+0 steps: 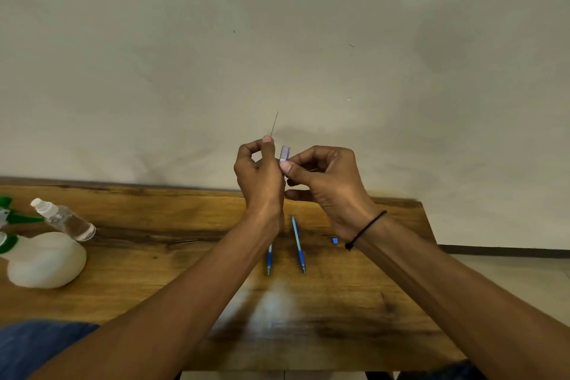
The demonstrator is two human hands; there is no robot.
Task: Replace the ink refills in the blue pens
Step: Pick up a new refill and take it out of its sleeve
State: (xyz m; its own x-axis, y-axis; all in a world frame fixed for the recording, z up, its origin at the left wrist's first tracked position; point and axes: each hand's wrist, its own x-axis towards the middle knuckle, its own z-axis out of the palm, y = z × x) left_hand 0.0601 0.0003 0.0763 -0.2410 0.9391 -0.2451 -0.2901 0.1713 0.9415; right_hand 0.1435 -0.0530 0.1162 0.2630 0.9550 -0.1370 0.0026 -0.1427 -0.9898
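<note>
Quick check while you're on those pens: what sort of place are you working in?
Probably a plain indoor room with a makeshift work desk: a wooden table pushed against a bare wall, with spray bottles at its left end and blue pens laid out.

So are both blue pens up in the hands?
No, both blue pens lie on the wooden table, below the raised hands.

Clutter sitting at the table's left end

A clear bottle (66, 220) is lying tilted against a white rounded object (46, 259) on the wooden table (185, 219), with green-and-white pieces (12, 219) showing just beside them at the edge.
</note>
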